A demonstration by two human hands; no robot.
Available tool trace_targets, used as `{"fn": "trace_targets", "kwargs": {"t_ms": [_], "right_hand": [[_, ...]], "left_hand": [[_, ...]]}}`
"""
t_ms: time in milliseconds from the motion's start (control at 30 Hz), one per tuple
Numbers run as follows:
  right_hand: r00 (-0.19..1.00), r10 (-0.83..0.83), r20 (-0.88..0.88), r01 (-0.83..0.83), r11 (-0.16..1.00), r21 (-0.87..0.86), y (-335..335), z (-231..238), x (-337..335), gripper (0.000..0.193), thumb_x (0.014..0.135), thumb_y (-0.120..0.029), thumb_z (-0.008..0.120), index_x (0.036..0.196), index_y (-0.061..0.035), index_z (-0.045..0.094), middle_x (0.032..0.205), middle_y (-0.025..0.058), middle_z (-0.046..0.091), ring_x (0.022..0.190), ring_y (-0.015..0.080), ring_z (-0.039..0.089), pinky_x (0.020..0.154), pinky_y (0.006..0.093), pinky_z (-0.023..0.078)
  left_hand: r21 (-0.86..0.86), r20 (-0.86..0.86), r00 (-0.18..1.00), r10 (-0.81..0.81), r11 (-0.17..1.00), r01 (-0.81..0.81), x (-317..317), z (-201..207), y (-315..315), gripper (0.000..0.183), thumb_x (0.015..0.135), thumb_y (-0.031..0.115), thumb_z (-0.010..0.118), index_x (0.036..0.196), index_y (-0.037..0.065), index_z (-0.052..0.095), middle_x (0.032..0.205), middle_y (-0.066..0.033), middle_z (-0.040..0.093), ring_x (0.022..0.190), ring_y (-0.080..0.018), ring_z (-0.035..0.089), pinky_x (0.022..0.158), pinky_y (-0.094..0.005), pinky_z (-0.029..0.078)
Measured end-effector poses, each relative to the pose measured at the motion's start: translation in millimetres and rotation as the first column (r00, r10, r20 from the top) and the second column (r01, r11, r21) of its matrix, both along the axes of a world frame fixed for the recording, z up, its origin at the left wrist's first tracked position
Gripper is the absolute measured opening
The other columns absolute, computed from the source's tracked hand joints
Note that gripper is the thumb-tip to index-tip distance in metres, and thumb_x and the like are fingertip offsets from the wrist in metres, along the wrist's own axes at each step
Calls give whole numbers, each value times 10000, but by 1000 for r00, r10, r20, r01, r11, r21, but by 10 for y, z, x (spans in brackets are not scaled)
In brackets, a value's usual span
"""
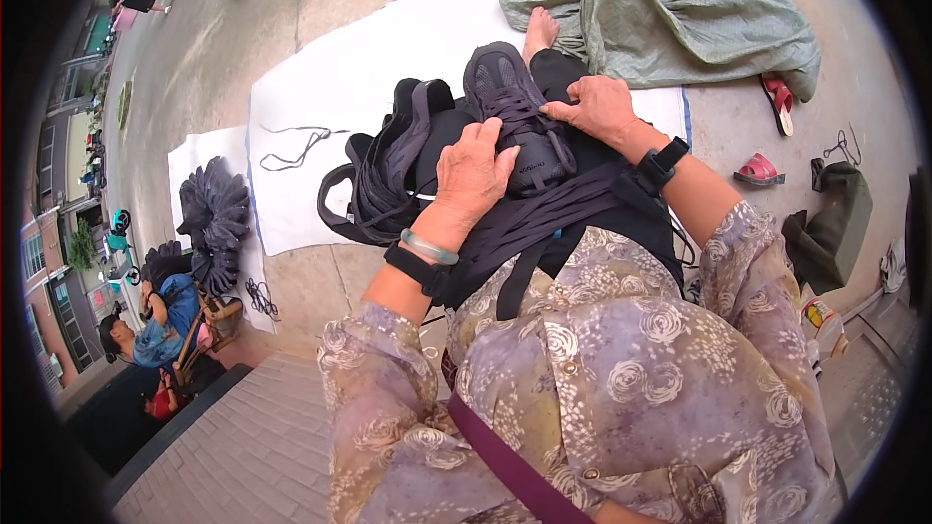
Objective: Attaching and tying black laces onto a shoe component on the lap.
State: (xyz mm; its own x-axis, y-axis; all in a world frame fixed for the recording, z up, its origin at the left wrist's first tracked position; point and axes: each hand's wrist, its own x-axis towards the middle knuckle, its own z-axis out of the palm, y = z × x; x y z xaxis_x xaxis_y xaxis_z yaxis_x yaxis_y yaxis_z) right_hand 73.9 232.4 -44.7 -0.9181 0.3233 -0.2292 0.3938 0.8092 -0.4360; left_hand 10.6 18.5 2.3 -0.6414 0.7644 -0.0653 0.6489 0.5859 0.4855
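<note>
A dark grey lace-up shoe upper (505, 87) lies across my lap, its toe pointing away from me and its dark tongue (536, 171) nearest. My left hand (473, 170) is closed at its left edge, thumb and forefinger by the lacing. On the opposite side my right hand (600, 114) pinches at the shoelace (524, 114); the bit between its fingertips is mostly hidden. Left of my hand, more dark shoe uppers (388, 160) rest against my leg. A thick bundle of dark flat laces (558, 209) drapes over my lap, close to my body.
Under my legs spreads a white sheet (330, 87) with a loose dark lace (301, 144) on it. A grey-green cloth (670, 19) covers the far right. Red sandals (759, 171) stand right. At left are piled dark uppers (216, 218) and a seated person (170, 320).
</note>
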Motion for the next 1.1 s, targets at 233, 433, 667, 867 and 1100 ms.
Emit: {"fn": "trace_targets", "kwargs": {"t_ms": [233,433,667,867,1100], "right_hand": [[997,-75,-13,70,964,-256,22,-203,-13,557,727,-642,605,654,-90,635,638,70,607,683,247,594,664,381,391],[991,-134,33,113,658,-744,96,-297,1,563,793,-649,553,757,-98,665,701,50,622,759,193,578,854,462,341],[993,24,112,49,796,-604,13,-78,-96,559,839,-644,462,967,-146,680,951,38,651,1044,252,547,975,680,40],[997,-16,76,56,827,-559,-1,-182,-59,442,877,-527,465,931,-132,656,937,69,648,1010,285,560,949,691,100],[954,-67,-293,-100,848,-521,-52,52,-148,352,906,-402,488,935,-80,627,827,98,635,843,270,590,816,467,392]], "left_hand": [[57,-127,992,-12,998,19,-104,-51,-96,99,831,135,582,857,42,561,727,-125,575,700,-327,588,598,-407,455],[67,-495,862,-111,984,165,-276,90,-475,84,730,30,577,772,93,540,631,-71,434,569,-262,512,519,-370,405],[7,-619,784,-52,997,72,-285,206,-1292,164,708,0,608,839,88,565,598,-51,393,543,-239,468,516,-354,324],[6,-605,796,-29,999,41,-42,302,-1602,175,711,4,624,866,74,582,610,-47,423,548,-241,472,533,-357,330],[89,-726,672,-147,949,303,-112,993,-1095,235,732,38,687,960,38,631,575,-14,414,496,-188,441,604,-327,408]]}}
